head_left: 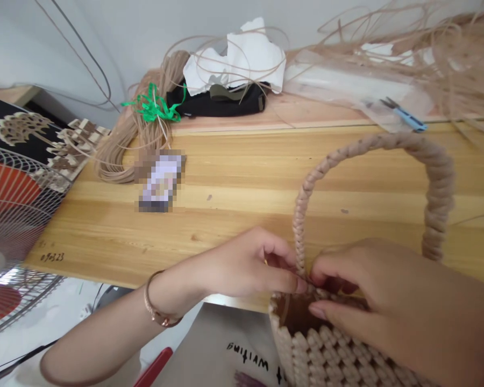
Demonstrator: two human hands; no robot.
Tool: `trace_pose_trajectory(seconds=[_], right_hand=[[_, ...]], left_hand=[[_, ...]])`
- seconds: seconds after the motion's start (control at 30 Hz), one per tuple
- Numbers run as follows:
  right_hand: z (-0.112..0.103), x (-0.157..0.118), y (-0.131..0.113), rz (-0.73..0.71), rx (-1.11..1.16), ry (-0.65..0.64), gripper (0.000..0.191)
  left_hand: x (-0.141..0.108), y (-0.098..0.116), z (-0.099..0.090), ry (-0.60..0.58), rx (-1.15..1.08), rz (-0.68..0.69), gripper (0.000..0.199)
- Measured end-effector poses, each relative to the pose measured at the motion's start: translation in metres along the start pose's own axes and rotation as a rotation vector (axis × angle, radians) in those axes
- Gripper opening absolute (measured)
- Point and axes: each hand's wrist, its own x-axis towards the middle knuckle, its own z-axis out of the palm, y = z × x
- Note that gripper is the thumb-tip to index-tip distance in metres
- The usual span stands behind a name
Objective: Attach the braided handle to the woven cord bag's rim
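Observation:
A beige woven basket stands at the lower right, with its wrapped, braided handle arching above it. At the foot of the handle, my left hand is closed, thumb and fingers pinching the basket's rim there. My right hand curls over the same rim just to the right, its thumb by the opening and its fingers on the far side. Whether a loose strand lies between the fingertips is too small to tell. The basket's right part is hidden behind my right hand.
On the wooden table are a coil of beige cord with green ties, a blurred-out phone-like object, a black pouch, white paper and blue snips. A caged fan stands left.

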Motion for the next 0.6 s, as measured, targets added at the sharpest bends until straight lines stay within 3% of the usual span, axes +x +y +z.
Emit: trace_pose_trajectory(seconds=[0.07, 0.3, 0.53, 0.6], right_hand=[[-0.001, 0.003, -0.005, 0.036, -0.024, -0.103, 0.017], [-0.011, 0.007, -0.016, 0.055, -0.097, -0.176, 0.027], [-0.009, 0.011, -0.009, 0.038, -0.064, -0.176, 0.024], [-0.003, 0.012, 0.001, -0.004, -0.035, -0.089, 0.025]], left_hand=[[0.0, 0.001, -0.001, -0.015, -0.027, -0.011, 0.006], [0.002, 0.005, -0.008, -0.057, -0.002, -0.026, 0.004], [0.002, 0.004, -0.012, -0.062, 0.042, -0.052, 0.011], [0.002, 0.004, -0.01, -0.056, 0.074, -0.058, 0.011]])
